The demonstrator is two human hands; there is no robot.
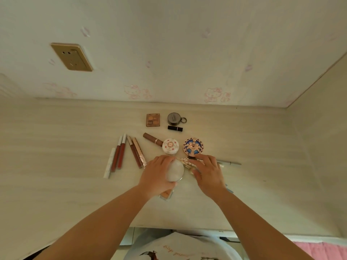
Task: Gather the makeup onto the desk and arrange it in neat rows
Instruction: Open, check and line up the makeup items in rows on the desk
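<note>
The left hand (156, 172) grips a white round compact (175, 170) above the desk (56, 147); the right hand (207, 172), fingers bent, perhaps pinches a small dark item (191, 158).

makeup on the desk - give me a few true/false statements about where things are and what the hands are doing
1. The left hand grips a round white compact. True.
2. The blue patterned compact lies to the left of the lip gloss tubes. False: it lies to their right, beside the white floral compact.
3. The black lipstick lies just in front of the grey round case. True.
4. The square eyeshadow palette is in the right hand. False: it lies untouched near the wall; the right hand rests over small items in front of the blue patterned compact.
5. The brown tube stands upright. False: it lies flat on the desk.
</note>
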